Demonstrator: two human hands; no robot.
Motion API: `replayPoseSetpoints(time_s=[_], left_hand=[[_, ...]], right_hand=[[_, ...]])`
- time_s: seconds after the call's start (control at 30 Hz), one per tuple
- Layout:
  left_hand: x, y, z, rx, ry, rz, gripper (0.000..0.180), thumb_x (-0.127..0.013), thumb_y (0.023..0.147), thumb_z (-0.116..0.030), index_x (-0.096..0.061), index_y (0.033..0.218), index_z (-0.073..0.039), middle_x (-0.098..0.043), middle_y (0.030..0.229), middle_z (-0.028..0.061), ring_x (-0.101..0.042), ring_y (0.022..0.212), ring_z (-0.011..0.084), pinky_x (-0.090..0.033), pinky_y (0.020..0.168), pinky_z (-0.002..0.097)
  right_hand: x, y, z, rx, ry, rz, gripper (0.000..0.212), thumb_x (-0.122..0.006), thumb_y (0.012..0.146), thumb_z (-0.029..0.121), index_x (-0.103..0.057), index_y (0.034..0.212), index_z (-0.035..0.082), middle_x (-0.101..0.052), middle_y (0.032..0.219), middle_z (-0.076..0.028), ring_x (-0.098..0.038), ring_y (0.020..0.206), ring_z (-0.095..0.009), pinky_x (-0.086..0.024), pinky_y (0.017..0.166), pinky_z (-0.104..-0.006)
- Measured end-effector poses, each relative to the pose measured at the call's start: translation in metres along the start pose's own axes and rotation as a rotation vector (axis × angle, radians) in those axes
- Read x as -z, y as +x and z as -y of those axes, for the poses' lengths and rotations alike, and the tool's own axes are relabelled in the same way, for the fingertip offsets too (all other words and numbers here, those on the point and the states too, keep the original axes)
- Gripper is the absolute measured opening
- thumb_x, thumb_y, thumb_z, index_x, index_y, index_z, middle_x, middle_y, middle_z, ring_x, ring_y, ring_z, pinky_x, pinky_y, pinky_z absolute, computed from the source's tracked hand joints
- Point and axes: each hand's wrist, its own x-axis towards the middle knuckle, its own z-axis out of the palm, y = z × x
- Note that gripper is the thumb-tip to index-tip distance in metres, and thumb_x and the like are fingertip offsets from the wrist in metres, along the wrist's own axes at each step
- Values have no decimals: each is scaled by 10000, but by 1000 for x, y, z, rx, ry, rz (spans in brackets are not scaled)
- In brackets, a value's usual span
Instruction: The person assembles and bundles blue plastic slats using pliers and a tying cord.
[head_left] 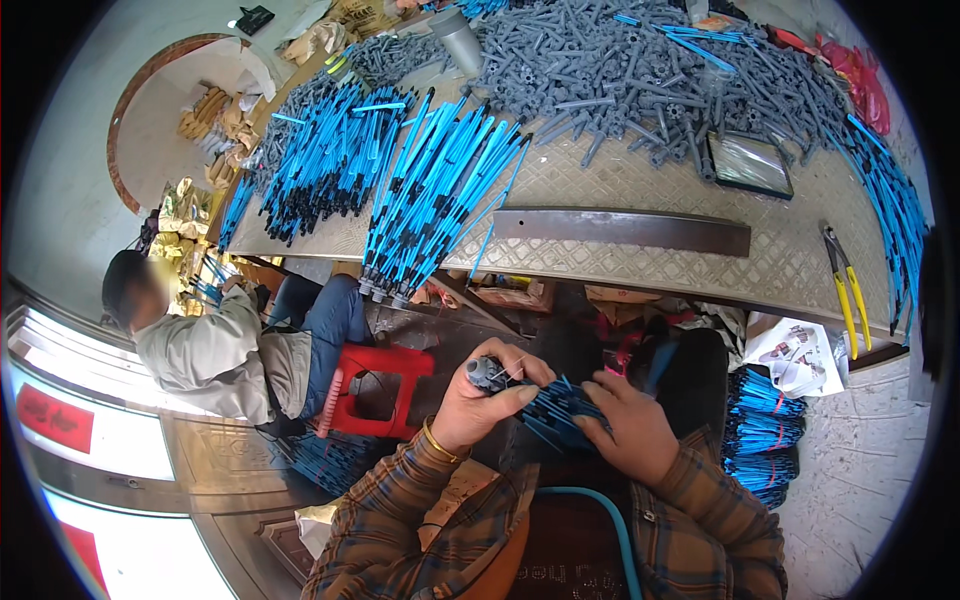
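Observation:
Low over my lap, a bundle of thin blue-and-black rods (555, 412) lies crosswise between my hands. My left hand (478, 405) is closed round its left end, where grey tips (486, 373) stick out past the fingers. A thin pale strand shows near that thumb and forefinger. At the bundle's other end, my right hand (640, 425) has its fingers curled over the blue rods, with the thumb on the near side. The palm side of both hands is hidden.
On the table (640, 270) lie fanned blue rods (440, 190), a heap of grey plastic tubes (600, 70), a flat metal bar (620, 230) and yellow-handled pliers (846, 290). Tied rod bundles (765, 440) stand at right. Left, a co-worker (210, 340) sits near a red stool (385, 395).

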Motion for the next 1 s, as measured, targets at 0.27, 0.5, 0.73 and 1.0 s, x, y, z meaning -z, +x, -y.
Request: replayPoseSetpoints(time_s=[0.27, 0.5, 0.73, 1.0], left_hand=[[-17, 12, 1, 63, 246, 121, 267, -658, 757, 17, -456, 909, -69, -533, 848, 33, -534, 823, 140, -439, 765, 290], [-18, 18, -1, 29, 415, 157, 323, -684, 714, 9, -440, 910, -69, -522, 853, 42, -505, 785, 126, -427, 723, 267], [-20, 21, 2, 57, 456, 140, 331, -676, 699, 8, -433, 909, -69, -515, 849, 41, -494, 773, 120, -430, 708, 266], [-21, 28, 2, 116, 442, 136, 316, -678, 696, 0, -445, 899, -64, -520, 844, 42, -505, 769, 113, -438, 705, 259]], right_hand=[[43, 28, 32, 208, 115, -63, 279, -677, 778, 147, -574, 1005, 23, -572, 886, -129, -592, 779, -280, -495, 663, -341], [41, 40, 27, 323, -28, -37, 323, -666, 764, 196, -546, 1004, 17, -557, 857, -110, -559, 732, -270, -474, 611, -349], [40, 43, 17, 484, -247, -92, 297, -676, 735, 171, -560, 953, 6, -574, 856, -100, -566, 710, -248, -473, 623, -329], [38, 44, 7, 549, -356, -31, 268, -605, 711, 87, -566, 956, -15, -572, 844, -96, -564, 707, -237, -472, 610, -316]])
